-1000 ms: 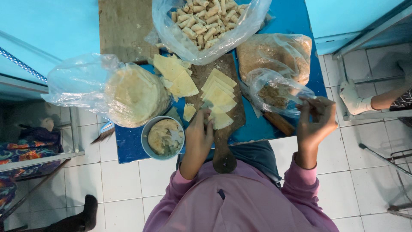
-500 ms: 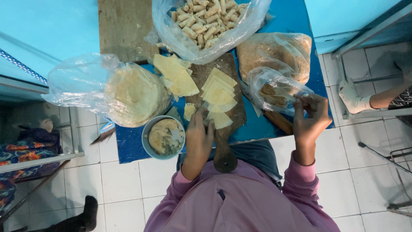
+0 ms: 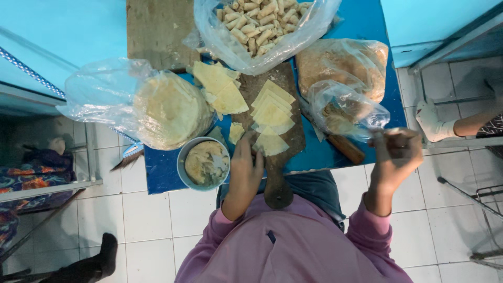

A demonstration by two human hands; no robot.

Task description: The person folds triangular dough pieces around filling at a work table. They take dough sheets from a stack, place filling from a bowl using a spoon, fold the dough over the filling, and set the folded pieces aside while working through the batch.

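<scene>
The left hand lies flat and open, fingers spread, on the near end of the wooden board at frame centre, its fingertips touching the lowest wrapper of the cut wrapper stack; this posture appears meant to pin or separate a single sheet. The right hand, at right of centre, is curled closed around a small dark item at the mouth of a clear plastic bag; what the item is cannot be told.

The wrappers are fanned in overlap, presumably so each edge can be lifted singly. A blue bowl of filling stands just left of the left hand, within easy reach. A bagged stack of round sheets sits at left, a bag of finished rolls at top centre, and a bag of brown crumbs at upper right, all on the blue table.

Compared with half a second ago, the left hand has shifted slightly toward the wrappers; the right hand has drawn a little lower and rightward from the bag. The bowl and bags are unchanged.
</scene>
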